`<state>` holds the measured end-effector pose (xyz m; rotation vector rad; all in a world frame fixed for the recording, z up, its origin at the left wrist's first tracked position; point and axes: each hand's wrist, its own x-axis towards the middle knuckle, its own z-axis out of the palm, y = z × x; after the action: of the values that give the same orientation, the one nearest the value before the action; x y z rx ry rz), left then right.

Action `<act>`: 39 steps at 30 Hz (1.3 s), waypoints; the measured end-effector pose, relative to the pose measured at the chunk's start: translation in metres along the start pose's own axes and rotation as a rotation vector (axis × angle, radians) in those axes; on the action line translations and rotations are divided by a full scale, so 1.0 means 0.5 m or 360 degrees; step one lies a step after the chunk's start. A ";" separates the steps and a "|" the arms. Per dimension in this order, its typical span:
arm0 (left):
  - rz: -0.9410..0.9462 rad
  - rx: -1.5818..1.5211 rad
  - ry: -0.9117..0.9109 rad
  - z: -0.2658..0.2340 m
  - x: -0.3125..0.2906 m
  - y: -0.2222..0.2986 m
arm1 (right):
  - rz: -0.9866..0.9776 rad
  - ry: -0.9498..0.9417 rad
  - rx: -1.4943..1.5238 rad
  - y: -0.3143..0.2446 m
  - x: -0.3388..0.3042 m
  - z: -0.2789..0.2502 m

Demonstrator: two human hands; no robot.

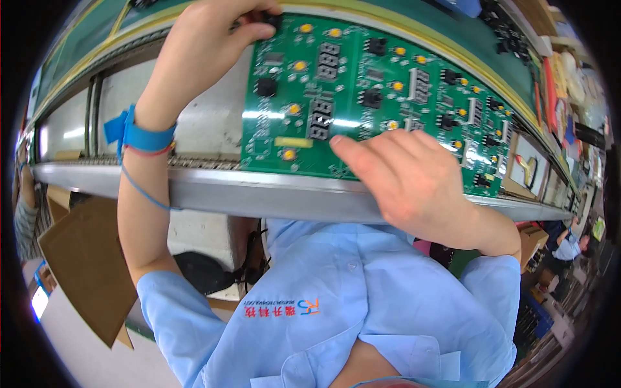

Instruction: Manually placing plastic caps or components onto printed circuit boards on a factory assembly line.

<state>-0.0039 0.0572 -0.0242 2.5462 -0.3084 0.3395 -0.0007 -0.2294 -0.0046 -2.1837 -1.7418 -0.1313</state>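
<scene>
A large green circuit board [349, 71] lies across the metal rails in front of me, with yellow-centred buttons, black upright components and white-segment digit displays. My left hand [223, 32] is at its far left corner, thumb and fingers pinched on a small black component [270, 22] that they partly hide. A blue wrist strap [150, 138] with a cord circles my left wrist. My right hand [414, 171] rests over the board's near edge. Its index finger stretches to the lower end of a digit display [319, 119], and nothing shows in its fingers.
A silver rail [272, 194] runs along the near side of the line. Beyond the board are a yellow-edged rail and a green surface [414, 16]. Brown cardboard [90, 265] stands below at the left. Other people appear at the left rim and far right [569, 247].
</scene>
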 end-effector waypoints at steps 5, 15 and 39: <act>-0.0045 -0.0106 0.0082 0.007 0.006 0.006 | 0.0075 0.0031 -0.0183 -0.012 0.004 0.007; -0.0347 -0.0289 0.0076 0.007 -0.016 -0.013 | 0.0957 0.0540 -0.0488 0.337 -0.040 -0.134; 0.0084 0.0160 0.0125 0.015 0.003 0.020 | 0.1628 0.0355 0.0326 0.505 -0.148 -0.164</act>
<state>-0.0042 0.0446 -0.0251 2.6186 -0.3370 0.4852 0.2350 -0.3716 -0.0011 -2.4818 -0.3681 0.0579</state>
